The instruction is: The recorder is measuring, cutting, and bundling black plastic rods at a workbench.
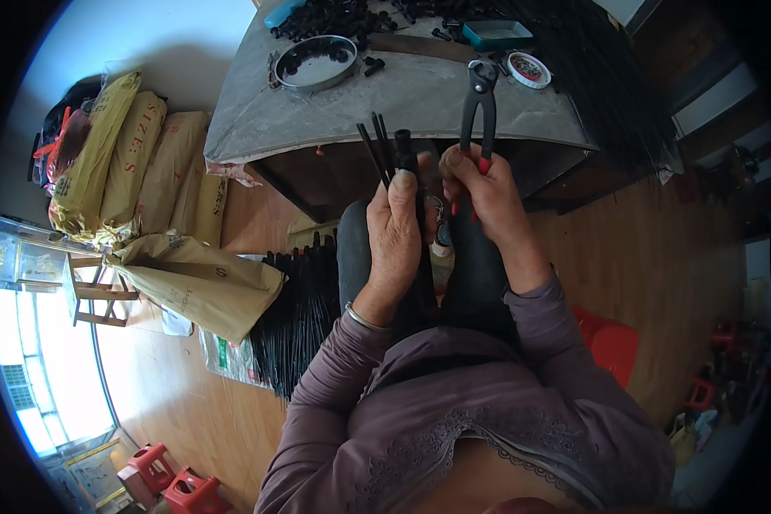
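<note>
Two hands: left hand [391, 223] and right hand [493, 195], both gripping, apart from one another.
Left fingers: closed on a black fitting [404, 149] and a few thin black rods [371, 150].
Right fingers: wrapped round the red-handled pincers [481, 79].
Fitting: jutting past the left thumb tip, left of the right fingers; long axis near upright in the view, roughly alongside the pincers.
Rods: just left of the fitting, tips leaning outward, beyond the left fingers.
Pincer head: well beyond the right fingers, apart from the fitting; whether its jaws meet is hard to tell at this size.
Nearer hand: left, touching the fitting; a gap parts it from the right fingers.
Bench [403, 96]: beyond both sets of fingers.
</note>
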The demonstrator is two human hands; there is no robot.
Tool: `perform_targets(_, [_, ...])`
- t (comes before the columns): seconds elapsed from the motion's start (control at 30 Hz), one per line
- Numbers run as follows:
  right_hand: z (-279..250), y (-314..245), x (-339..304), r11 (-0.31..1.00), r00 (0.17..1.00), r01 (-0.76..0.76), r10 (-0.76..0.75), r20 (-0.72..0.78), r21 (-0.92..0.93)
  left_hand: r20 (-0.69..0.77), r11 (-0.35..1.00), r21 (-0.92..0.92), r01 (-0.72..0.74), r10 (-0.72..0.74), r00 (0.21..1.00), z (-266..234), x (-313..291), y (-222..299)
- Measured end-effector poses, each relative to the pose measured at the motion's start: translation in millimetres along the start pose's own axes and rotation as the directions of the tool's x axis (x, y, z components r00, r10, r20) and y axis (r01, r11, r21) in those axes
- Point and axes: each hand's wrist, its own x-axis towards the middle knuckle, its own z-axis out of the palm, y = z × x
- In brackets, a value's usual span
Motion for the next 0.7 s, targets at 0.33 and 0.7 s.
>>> perform_targets(0.33, [17.1, -6.3, -15.5, 0.994, 0.993, -0.089, 0.093, 0.075, -0.058, 0.01, 0.998, 0.031, -0.06, 0.06, 0.998, -5.1, 6.1, -7.2])
perform_targets(0.7, [21.6, -1.7, -17.0, 0.997, 0.998, -0.041, 0.044, 0.051, -0.065, -0.013, 0.991, 0.125, -0.039, 0.041, 0.999, -2.4, 2.8, 2.3])
